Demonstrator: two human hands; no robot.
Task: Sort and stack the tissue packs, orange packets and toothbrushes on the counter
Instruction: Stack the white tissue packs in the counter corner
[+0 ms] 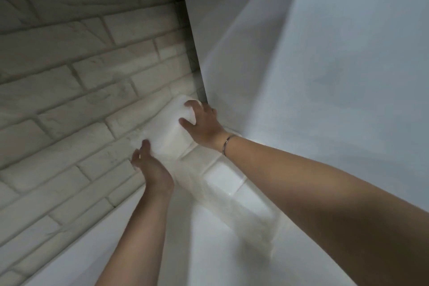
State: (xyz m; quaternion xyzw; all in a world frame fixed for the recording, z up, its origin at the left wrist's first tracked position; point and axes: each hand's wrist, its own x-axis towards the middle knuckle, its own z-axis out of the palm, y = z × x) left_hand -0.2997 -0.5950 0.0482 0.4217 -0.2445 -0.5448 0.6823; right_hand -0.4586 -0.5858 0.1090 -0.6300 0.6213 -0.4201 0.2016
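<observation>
Against a white brick wall (81, 65), just toward 9 o'clock of centre, a blurred white tissue pack (168, 131) is held between two bare hands. At its 7 o'clock end the left hand (151, 166) cups it, thumb on top, other fingers hidden. At its 2 o'clock end the right hand (203, 123) grasps it, fingers curled over the far edge. More tissue packs (232, 190) lie toward 5 o'clock on the white counter (162, 251). A bracelet (228, 143) circles the right wrist.
</observation>
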